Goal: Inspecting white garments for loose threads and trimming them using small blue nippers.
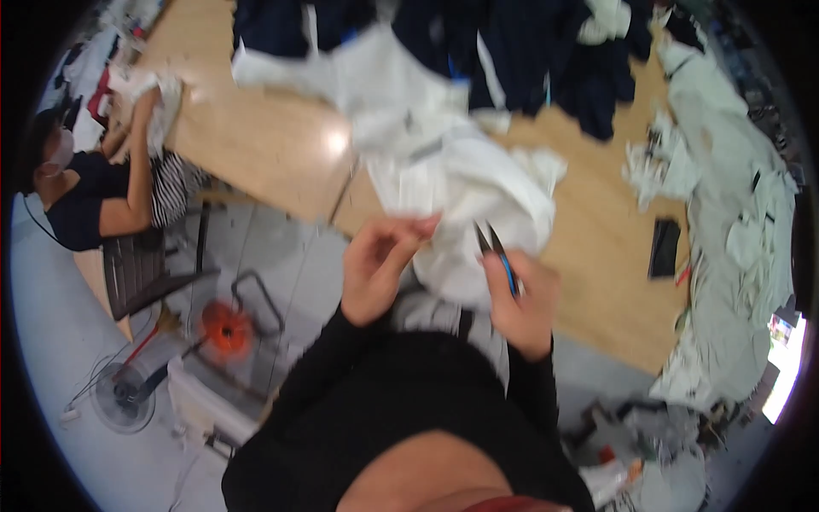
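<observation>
A white garment spreads over the near edge of the wooden table and hangs down in front of me. My left hand is at its left side, with thumb and fingers pinched together at the cloth; what exactly lies between the fingertips is too blurred to tell. In my right hand is a pair of thread snips with blue handles. Their two dark blades point up and away from me, spread apart over the white cloth. More of the garment runs back across the table toward dark cloth.
Dark navy garments are heaped along the far side of the wooden table. A black phone-like object lies at right, near a long pile of pale cloth. A masked co-worker sits at left handling white cloth. A fan stands on the floor.
</observation>
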Motion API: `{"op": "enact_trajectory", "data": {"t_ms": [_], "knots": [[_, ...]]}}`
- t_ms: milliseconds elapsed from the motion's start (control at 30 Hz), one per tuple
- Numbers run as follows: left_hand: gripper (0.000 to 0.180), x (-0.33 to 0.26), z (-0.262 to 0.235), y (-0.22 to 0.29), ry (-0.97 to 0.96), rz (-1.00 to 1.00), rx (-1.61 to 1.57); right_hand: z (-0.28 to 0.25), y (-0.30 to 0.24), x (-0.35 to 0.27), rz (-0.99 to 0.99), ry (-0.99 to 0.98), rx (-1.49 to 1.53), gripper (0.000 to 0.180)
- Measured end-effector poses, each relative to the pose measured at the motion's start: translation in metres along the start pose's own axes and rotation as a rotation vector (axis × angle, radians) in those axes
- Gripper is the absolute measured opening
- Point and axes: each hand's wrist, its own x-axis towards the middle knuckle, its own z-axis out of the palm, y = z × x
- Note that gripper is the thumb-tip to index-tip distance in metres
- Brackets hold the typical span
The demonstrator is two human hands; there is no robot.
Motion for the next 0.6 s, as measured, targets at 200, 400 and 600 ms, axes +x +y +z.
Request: {"op": "enact_trajectory", "data": {"t_ms": [200,400,600], "knots": [[0.042,0.044,-0.060,0.020,0.535,0.233,0.180,-0.090,0.098,-0.011,0.416,0.475,-0.065,0.026],[0.068,0.018,0.071,-0.010,-0.596,0.344,0.958,-0.114,0.205,-0.051,0.609,0.565,0.007,0.031],[0.035,0.066,0.094,-0.043,-0.604,-0.121,0.539,-0.054,0.240,-0.083,0.651,0.777,0.321,0.034]]}}
